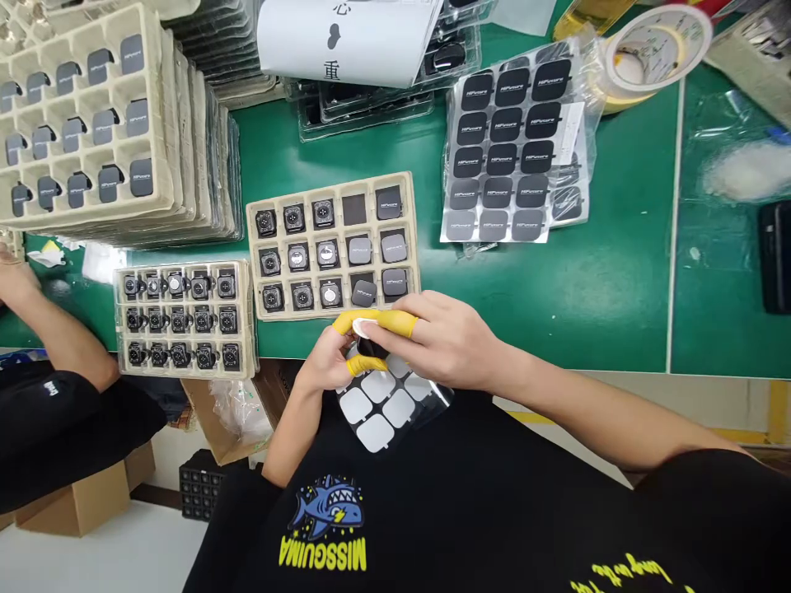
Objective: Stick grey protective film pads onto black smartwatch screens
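Observation:
My left hand (327, 358) wears yellow finger covers and is closed around a small dark piece (372, 347), mostly hidden between the fingers. Against it, my right hand (448, 338), with a yellow cover on the index finger, pinches a white round piece (364, 328). Just below both hands hangs a clear sheet of pale square stickers (376, 432); its upper part is hidden by the fingers. Beyond the hands, a beige tray (252, 239) holds dark watch bodies and grey square covers. A second tray (117, 329) of watch bodies stands to its left.
Tall stacked trays (185, 140) rise at the upper left. Sticker sheets (498, 193), tape rolls (680, 41) and a white paper (371, 41) lie on the green table (618, 288). Another person's arm (67, 329) is at the left. Cardboard boxes (92, 498) are below the table edge.

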Demonstrator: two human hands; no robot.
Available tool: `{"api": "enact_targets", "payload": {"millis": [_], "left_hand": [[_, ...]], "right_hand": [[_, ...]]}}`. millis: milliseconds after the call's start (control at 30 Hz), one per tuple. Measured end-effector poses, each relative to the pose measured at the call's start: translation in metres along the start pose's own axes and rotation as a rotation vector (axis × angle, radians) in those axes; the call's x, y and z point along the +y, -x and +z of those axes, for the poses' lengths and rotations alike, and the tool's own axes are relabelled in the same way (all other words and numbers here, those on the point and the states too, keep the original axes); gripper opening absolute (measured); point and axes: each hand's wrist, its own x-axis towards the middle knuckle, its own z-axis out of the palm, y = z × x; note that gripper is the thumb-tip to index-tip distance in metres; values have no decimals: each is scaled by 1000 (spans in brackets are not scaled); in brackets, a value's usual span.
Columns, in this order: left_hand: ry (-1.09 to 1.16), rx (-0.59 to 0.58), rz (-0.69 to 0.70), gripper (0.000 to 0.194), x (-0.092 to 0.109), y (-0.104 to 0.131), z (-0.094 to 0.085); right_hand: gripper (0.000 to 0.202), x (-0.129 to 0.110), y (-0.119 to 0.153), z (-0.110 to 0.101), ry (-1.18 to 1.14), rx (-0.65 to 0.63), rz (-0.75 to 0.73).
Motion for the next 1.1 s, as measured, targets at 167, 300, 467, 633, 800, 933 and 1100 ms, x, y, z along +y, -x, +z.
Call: {"api": "enact_targets", "payload": {"millis": [167,300,467,633,800,933,1100], "left_hand": [[44,-40,-70,73,0,1,1],[25,-102,-72,71,1,0,-3],[49,37,-44,73,4,3,-7],[48,-26,-70,68,5,2,-7],[22,-28,-40,77,0,-3,-7],[64,9,-40,79,-5,1,-8],[112,-55,-29,72,-3,2,-11]], "right_hand": [[25,-2,5,-6,-104,-73,-59],[24,-1,1,-1,-111,-64,-72],[31,1,5,0,-38,11,-13],[22,-2,4,1,-152,-51,-98],[28,2,-1,14,-4,15,-36],[27,2,5,6,-14,34,-32],[18,-3,7,-9,-104,-50,-121]]}}
